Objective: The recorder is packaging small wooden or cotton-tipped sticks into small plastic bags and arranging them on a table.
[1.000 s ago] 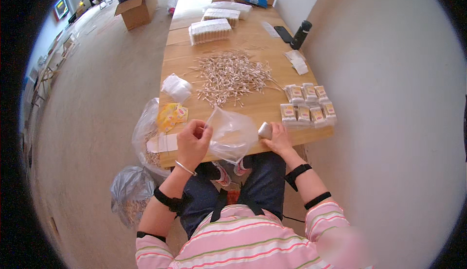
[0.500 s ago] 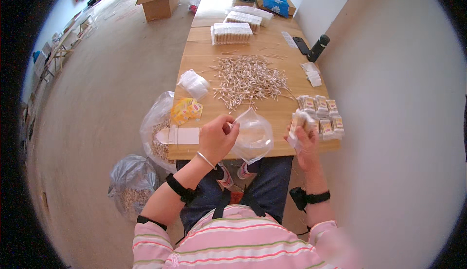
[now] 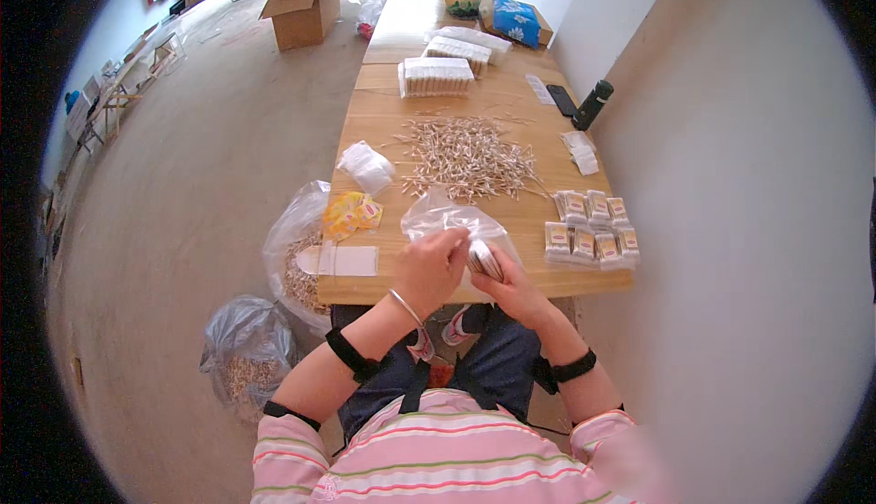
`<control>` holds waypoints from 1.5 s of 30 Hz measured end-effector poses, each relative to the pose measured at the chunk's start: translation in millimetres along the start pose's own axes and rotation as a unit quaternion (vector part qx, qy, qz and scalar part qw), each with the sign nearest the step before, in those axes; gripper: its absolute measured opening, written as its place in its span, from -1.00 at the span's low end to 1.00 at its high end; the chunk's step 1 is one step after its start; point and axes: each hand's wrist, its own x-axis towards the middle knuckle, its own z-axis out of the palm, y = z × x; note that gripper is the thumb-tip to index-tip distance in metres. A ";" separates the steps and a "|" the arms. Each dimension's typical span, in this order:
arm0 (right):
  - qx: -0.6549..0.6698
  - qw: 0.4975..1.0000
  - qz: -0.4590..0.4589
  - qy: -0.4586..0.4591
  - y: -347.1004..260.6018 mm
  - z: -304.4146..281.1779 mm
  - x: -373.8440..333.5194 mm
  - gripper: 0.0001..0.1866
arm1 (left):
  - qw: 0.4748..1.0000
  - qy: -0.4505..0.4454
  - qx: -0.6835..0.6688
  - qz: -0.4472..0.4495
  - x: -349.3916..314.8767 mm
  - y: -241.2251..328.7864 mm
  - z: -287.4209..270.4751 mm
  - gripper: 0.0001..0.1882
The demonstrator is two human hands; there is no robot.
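At the near edge of the table, my left hand (image 3: 431, 271) pinches the rim of a clear plastic bag (image 3: 436, 216). Close beside it, my right hand (image 3: 522, 299) is closed around small packs of cotton swabs (image 3: 484, 261), held at the bag; whether they are inside it I cannot tell. To the right stand two rows of similar small packs (image 3: 607, 249) with yellowish labels. Beyond my hands lies a loose heap of cotton swabs (image 3: 470, 155). Yellow printed cards (image 3: 350, 215) and a stack of clear small bags (image 3: 367, 167) lie to the left.
A white strip (image 3: 351, 261) lies at the table's left edge. Bundled swabs (image 3: 434, 77), a phone (image 3: 562, 101) and a dark bottle (image 3: 593, 105) stand or lie farther back. Bags of swabs (image 3: 304, 267) rest left of the table. A wall (image 3: 730, 185) rises on the right.
My right hand has come left from the rows of packs to the bag, carrying packs. My left hand has shifted slightly right and down, still holding the bag, which has crumpled.
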 end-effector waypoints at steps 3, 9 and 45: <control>0.019 0.996 0.071 -0.043 8.1 0.7 18.4 -0.48 | 0.990 -0.061 0.060 0.109 -12.8 8.9 -3.9 -0.80; -0.211 0.958 -0.190 0.038 92.2 7.8 58.1 -0.56 | 0.981 -0.096 0.018 0.169 -24.1 23.0 12.2 -0.78; -0.426 0.848 -0.292 0.118 -2.5 53.3 43.7 -0.39 | 0.720 -0.190 -0.494 -0.449 -71.7 -114.8 34.0 -0.75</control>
